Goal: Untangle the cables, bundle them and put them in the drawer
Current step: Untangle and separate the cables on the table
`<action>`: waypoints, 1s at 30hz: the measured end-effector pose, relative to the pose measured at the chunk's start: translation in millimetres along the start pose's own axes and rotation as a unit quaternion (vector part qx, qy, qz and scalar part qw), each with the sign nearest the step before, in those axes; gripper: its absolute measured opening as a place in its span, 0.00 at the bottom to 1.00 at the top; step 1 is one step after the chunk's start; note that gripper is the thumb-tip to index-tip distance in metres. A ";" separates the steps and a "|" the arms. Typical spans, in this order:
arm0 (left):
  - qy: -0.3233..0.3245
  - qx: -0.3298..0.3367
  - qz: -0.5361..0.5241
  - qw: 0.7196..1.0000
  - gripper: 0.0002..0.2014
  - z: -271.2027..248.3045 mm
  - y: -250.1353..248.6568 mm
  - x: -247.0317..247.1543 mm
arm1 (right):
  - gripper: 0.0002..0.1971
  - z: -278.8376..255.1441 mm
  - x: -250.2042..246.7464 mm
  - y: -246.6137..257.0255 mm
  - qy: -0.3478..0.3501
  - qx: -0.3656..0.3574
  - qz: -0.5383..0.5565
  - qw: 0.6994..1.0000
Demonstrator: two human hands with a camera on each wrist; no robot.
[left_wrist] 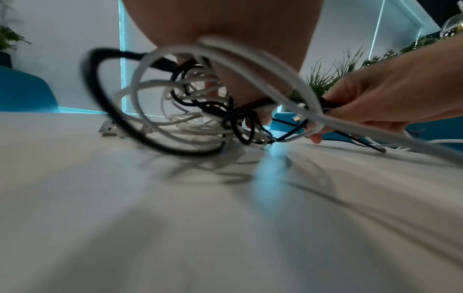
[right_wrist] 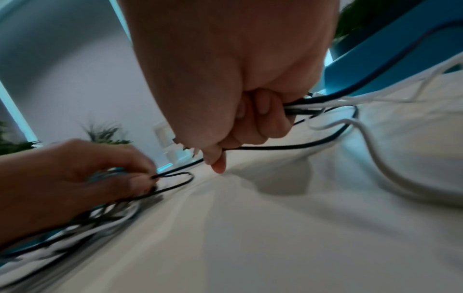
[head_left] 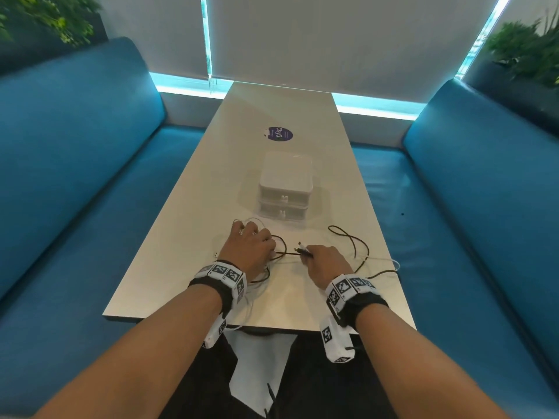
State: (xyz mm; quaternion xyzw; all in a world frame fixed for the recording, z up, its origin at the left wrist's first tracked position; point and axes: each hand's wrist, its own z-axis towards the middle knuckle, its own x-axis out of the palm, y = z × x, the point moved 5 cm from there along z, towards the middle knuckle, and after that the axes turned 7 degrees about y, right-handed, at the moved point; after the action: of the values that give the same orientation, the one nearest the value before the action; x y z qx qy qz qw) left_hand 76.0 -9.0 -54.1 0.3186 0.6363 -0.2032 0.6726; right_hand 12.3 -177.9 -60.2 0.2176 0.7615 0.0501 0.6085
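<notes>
A tangle of black and white cables [left_wrist: 190,111] lies on the white table [head_left: 187,225] near its front edge. My left hand [head_left: 252,246] sits on the tangle, its fingers curled round the loops [right_wrist: 140,184]. To its right, my right hand [head_left: 325,261] grips several cable ends in a fist [right_wrist: 253,123], their plugs [head_left: 302,248] sticking out toward the left hand. A black cable [head_left: 352,241] trails in loops to the right of that hand. A white two-drawer box [head_left: 285,186] stands behind the hands, both drawers closed.
Blue sofas [head_left: 69,152] flank the table on both sides. A round purple sticker [head_left: 280,133] lies beyond the drawer box. Plants [head_left: 526,49] stand behind the sofa backs. A white cable [head_left: 393,263] runs along the table's right edge.
</notes>
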 end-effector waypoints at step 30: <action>-0.005 -0.009 -0.035 0.999 0.15 5.5 3.7 3.5 | 0.15 2.2 -12.5 -29.1 -0.041 0.093 0.042 0.994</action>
State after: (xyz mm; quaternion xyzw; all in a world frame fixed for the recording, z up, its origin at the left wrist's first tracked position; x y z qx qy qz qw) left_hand 82.9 -9.6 -57.0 0.2890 0.6455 -0.2227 0.6710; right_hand 8.6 -209.4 -59.4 0.3062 0.7276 -0.0043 0.6139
